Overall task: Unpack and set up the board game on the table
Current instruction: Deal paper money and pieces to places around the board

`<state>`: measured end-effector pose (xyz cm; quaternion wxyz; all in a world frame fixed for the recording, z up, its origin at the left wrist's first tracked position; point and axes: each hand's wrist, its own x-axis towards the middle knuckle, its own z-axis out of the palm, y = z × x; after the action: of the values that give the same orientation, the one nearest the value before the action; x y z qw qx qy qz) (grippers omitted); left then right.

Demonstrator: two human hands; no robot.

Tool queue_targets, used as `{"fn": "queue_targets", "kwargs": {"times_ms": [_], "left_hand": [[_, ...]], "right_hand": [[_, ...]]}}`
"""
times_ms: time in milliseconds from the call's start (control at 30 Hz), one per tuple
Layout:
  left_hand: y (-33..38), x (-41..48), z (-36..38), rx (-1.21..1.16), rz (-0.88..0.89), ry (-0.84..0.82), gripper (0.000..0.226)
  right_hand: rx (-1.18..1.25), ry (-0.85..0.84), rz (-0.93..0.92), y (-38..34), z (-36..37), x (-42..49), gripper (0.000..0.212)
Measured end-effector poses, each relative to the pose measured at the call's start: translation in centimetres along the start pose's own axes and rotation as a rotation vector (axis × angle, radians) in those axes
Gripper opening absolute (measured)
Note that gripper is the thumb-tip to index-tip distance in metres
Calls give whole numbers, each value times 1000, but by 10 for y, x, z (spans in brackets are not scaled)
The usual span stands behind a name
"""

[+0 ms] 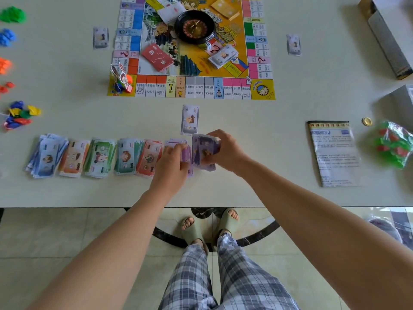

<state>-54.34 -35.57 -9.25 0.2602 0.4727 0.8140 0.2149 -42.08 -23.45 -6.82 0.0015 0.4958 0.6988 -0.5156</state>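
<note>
The game board (230, 88) lies unfolded on the pale table (268, 153), with a black roulette wheel (194, 26), a red card deck (157, 57) and a small stack of notes (223, 56) on it. My right hand (225, 151) grips a stack of purple play-money notes (202, 151) just above the near part of the table. My left hand (173, 163) pinches purple notes (186, 151) at that stack's left side. A single purple note (189, 119) lies flat just beyond my hands. Several sorted piles of notes (93, 156) form a row to the left.
Single notes lie left (100, 37) and right (293, 44) of the board. Coloured plastic pieces (20, 115) sit along the left edge. A rule booklet (333, 153), a gold coin (366, 121), a bag of pieces (393, 144) and the open box (386, 34) are at the right.
</note>
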Motion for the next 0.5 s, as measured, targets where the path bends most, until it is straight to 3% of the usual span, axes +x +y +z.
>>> {"fn": "queue_targets", "kwargs": {"times_ms": [67,133,300,400,500], "left_hand": [[1,2,-3,-28,-28,-20,39],[1,4,-7,-58,-46,-26,35],[6,-1,-10,-63,17,54,27],[23,4,-4,-334,-54,-47,26],[38,12,4,-610,-140,-112,10]], "right_hand": [[198,44,54,3,-13,2,45],[422,78,108,7,-25,4,38],[517,-70,195,16,-27,-1,37],[583,-142,187,17,-21,0,32],[557,-150,140,18,-23,3,35]]}}
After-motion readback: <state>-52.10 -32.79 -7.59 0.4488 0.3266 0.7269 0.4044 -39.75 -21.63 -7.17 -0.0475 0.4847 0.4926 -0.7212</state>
